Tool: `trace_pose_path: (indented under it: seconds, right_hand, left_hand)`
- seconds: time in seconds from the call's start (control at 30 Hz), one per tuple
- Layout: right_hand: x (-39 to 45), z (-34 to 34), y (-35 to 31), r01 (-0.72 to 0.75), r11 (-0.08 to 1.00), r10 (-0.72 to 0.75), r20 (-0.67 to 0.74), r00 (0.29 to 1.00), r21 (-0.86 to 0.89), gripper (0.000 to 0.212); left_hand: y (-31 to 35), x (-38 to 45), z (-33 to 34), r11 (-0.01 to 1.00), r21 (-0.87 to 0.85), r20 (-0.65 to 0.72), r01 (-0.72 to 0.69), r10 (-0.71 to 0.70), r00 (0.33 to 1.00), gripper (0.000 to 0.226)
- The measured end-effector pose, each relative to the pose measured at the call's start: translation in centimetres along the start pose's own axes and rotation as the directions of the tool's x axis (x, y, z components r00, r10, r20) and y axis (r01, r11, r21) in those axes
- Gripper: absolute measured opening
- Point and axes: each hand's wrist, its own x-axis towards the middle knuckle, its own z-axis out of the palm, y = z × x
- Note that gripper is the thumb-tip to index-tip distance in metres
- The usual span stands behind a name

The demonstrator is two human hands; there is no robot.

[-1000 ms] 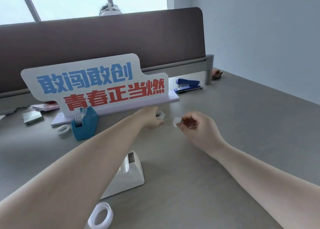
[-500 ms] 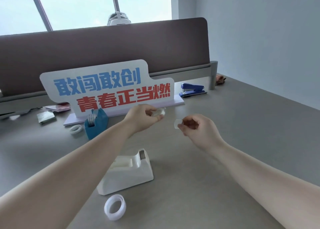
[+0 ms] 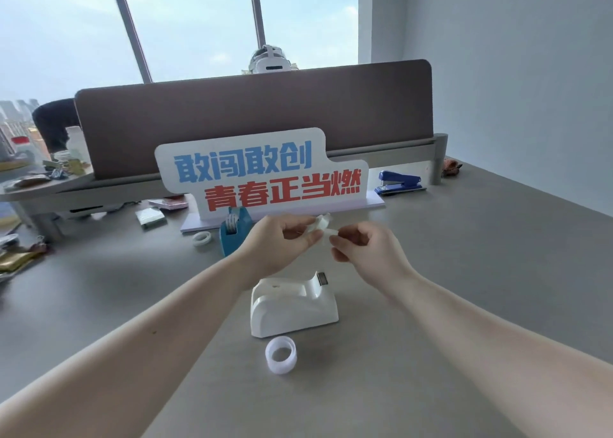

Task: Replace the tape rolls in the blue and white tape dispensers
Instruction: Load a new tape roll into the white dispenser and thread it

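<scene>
Head view: both hands, left (image 3: 282, 242) and right (image 3: 365, 252), pinched one clear tape roll (image 3: 321, 226) above the white dispenser (image 3: 292, 305).

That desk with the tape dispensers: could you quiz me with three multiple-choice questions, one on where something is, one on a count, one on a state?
1. Where is the blue stapler?
A. Right of the slogan sign
B. On top of the white dispenser
C. In the left hand

2. How many loose tape rings lie on the desk?
A. None
B. Two
C. Five

3. What is the state of the white dispenser?
A. Loaded with tape
B. Empty
C. Tipped over

Answers:
1 A, it sits by the sign's right end.
2 B, a near ring and a far ring.
3 B, it shows no roll, while both hands, left and right hand, hold a small tape piece.
</scene>
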Motion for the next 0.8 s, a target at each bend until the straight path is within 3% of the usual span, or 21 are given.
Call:
trace_pose_path:
  seconds: [0.27, 0.4, 0.57, 0.67, 0.8]
  right_hand:
    - [-1.1, 1.6, -1.5, -0.103, 0.943, 0.076, 0.097, 0.992, 0.318, 0.018]
    - [-1.8, 2.0, -2.5, -0.135, 0.881, 0.084, 0.130, 0.988, 0.453, 0.007]
    - [-2.1, 2.0, -3.0, -0.167, 0.794, 0.096, 0.151, 0.984, 0.584, 0.019]
    - [-2.2, 2.0, -3.1, -0.171, 0.769, 0.104, 0.144, 0.984, 0.616, 0.020]
    - [-2.3, 1.9, -3.2, -0.190, 0.742, 0.119, 0.152, 0.981, 0.643, 0.017]
  left_hand:
    - [-0.8, -1.7, -0.4, 0.967, -0.247, -0.059, 0.052, -0.069, 0.996, 0.024]
    - [-0.5, -2.0, 0.0, 0.882, -0.455, -0.066, 0.120, -0.168, 0.984, 0.023]
    - [0.2, -2.5, 0.1, 0.749, -0.649, -0.071, 0.134, -0.235, 0.969, 0.015]
    - [0.5, -2.7, 0.3, 0.738, -0.663, -0.081, 0.126, -0.239, 0.968, 0.013]
    - [0.5, -2.7, 0.5, 0.811, -0.579, -0.113, 0.083, -0.181, 0.977, 0.029]
